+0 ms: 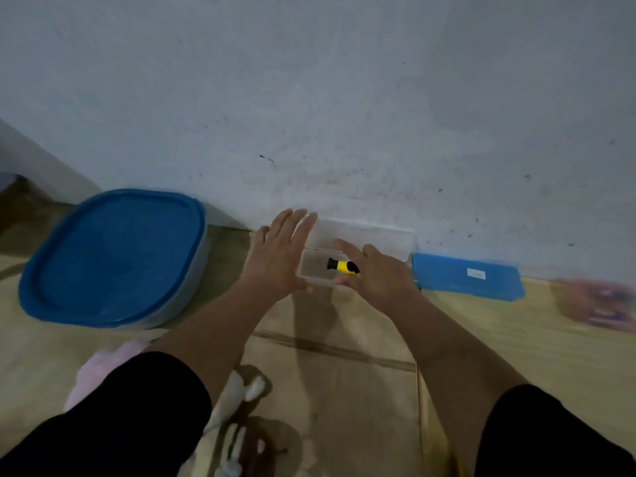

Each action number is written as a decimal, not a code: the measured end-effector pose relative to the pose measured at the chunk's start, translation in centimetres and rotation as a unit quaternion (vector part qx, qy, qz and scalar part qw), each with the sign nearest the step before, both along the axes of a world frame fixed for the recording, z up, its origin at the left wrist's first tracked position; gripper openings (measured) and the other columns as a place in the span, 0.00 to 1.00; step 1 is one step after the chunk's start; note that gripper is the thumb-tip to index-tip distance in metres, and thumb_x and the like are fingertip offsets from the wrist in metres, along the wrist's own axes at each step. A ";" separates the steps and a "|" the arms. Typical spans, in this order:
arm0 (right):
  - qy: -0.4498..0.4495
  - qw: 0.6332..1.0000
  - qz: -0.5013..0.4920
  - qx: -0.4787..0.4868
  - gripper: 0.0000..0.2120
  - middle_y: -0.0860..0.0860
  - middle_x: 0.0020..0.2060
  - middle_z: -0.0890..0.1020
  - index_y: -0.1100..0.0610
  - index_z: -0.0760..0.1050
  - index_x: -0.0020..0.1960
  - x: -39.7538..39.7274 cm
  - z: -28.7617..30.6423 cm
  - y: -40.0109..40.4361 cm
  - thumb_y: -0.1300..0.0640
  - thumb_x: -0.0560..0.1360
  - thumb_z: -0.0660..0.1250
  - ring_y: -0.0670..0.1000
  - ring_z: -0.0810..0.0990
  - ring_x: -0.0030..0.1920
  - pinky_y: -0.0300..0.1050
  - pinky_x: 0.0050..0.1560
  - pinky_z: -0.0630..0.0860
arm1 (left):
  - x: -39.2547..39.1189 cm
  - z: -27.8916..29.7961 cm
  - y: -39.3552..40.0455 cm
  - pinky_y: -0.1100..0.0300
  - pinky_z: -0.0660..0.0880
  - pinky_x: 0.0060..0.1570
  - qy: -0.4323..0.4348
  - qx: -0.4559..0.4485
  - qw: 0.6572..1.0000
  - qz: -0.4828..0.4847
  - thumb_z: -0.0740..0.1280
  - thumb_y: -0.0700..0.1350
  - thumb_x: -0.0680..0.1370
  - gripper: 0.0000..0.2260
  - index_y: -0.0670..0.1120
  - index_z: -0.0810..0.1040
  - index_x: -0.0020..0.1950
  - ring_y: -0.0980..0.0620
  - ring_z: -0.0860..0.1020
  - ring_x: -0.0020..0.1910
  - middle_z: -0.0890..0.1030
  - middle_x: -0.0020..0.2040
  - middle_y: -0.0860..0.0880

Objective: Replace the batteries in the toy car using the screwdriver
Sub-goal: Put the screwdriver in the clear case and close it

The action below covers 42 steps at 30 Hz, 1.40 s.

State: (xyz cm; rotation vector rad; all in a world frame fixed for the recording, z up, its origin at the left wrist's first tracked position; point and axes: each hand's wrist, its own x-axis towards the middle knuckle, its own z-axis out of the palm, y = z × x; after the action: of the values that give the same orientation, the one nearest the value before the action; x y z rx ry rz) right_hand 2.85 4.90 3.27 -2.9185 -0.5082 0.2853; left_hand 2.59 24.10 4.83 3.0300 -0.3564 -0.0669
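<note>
Screwdriver (342, 266), yellow and black, lying in a clear open case (315, 270) between the hands, long axis left–right, black end toward the left hand (278, 256); its far end is hidden under the right hand (375, 273), which pinches it. Left hand flat, fingers straight, against the case. Blue box (468, 277) beyond the right hand bears a white label, unreadable; blurred object at right edge

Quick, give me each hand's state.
Left hand: open, fingers straight beside the clear case.
Right hand: gripping the yellow screwdriver.
</note>
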 end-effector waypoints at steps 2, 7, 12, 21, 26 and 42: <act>-0.006 1.000 0.005 0.005 0.32 0.53 0.56 0.70 0.40 0.47 0.75 0.5 -0.7 0.5 0.36 0.76 0.56 0.55 0.76 0.52 0.44 0.42 0.66 | 0.5 -0.8 0.2 0.50 0.55 0.69 -0.006 -0.016 1.000 -0.019 0.78 0.59 0.60 0.56 0.49 0.46 0.77 0.49 0.48 0.76 0.52 0.77 0.51; -0.047 0.999 0.016 0.017 0.31 0.53 0.54 0.70 0.41 0.49 0.75 0.7 -2.4 1.3 0.34 0.74 0.50 0.54 0.73 0.52 0.48 0.45 0.71 | 1.2 -1.6 0.5 0.51 0.57 0.67 -0.034 -0.041 0.998 -0.036 0.77 0.59 0.61 0.53 0.48 0.50 0.77 0.49 0.50 0.75 0.56 0.75 0.50; -0.108 0.994 0.033 -0.008 0.33 0.52 0.49 0.72 0.44 0.60 0.73 0.0 -4.0 1.3 0.34 0.75 0.35 0.52 0.73 0.48 0.43 0.41 0.66 | 1.6 -1.9 0.8 0.50 0.58 0.66 -0.047 -0.052 0.996 -0.047 0.76 0.60 0.61 0.52 0.48 0.53 0.77 0.49 0.53 0.74 0.59 0.74 0.48; -0.219 0.971 0.095 -0.013 0.22 0.53 0.43 0.74 0.49 0.72 0.64 -0.3 -5.2 0.8 0.43 0.79 0.48 0.53 0.72 0.44 0.47 0.42 0.65 | 1.8 -2.6 0.9 0.51 0.64 0.62 -0.072 -0.081 0.992 -0.066 0.79 0.57 0.59 0.50 0.47 0.60 0.75 0.48 0.59 0.66 0.66 0.68 0.44; -0.368 0.929 0.038 -0.011 0.18 0.56 0.56 0.69 0.48 0.66 0.66 -1.3 -3.2 0.3 0.49 0.77 0.57 0.57 0.69 0.53 0.53 0.48 0.64 | 1.1 -2.3 0.5 0.54 0.73 0.54 -0.062 -0.117 0.989 -0.068 0.80 0.48 0.62 0.41 0.43 0.65 0.70 0.44 0.73 0.58 0.66 0.66 0.40; -0.108 0.993 -0.014 -0.046 0.26 0.54 0.67 0.72 0.51 0.61 0.73 -3.3 -3.7 -1.8 0.43 0.78 0.46 0.57 0.71 0.67 0.58 0.64 0.68 | -0.5 -3.0 -0.3 0.49 0.57 0.67 -0.025 -0.064 0.993 -0.097 0.71 0.53 0.71 0.19 0.47 0.73 0.57 0.49 0.67 0.70 0.69 0.71 0.49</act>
State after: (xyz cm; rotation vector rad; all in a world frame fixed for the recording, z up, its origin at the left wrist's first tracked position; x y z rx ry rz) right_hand -0.46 3.06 -0.41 -3.0616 -0.4958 -0.0122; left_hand 2.08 23.79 1.82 2.8655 -0.6342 0.0182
